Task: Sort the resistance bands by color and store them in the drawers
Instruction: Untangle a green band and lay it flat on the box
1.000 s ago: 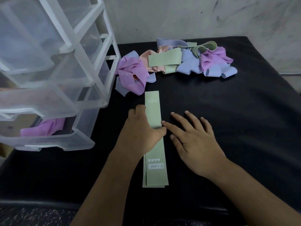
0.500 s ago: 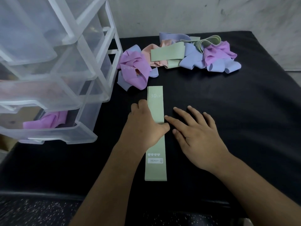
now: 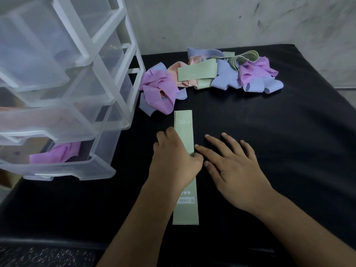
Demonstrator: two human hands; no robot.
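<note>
A long green resistance band [image 3: 185, 132] lies flat and straight on the black table, printed "30 LB" and "HEAVY". My left hand [image 3: 173, 160] rests palm down on its middle, thumb at the band's right edge. My right hand [image 3: 235, 166] lies flat on the table just right of the band, fingers spread, its index fingertip touching the band's edge. A heap of purple, blue, peach and green bands [image 3: 210, 74] sits at the back. The clear plastic drawer unit [image 3: 81, 105] stands at the left, its drawers pulled out; the bottom drawer [image 3: 77, 170] holds a purple band [image 3: 55, 155].
The black table [image 3: 269, 141] ends against a grey marbled wall [image 3: 231, 22] at the back and drops off at the right. A peach tint shows through the drawer [image 3: 48, 122] above the bottom one. The near table edge [image 3: 57, 241] runs below my forearms.
The green band lies straighter and its layers line up flush at the near end. Both hands stay on and beside it; the view has shifted slightly.
</note>
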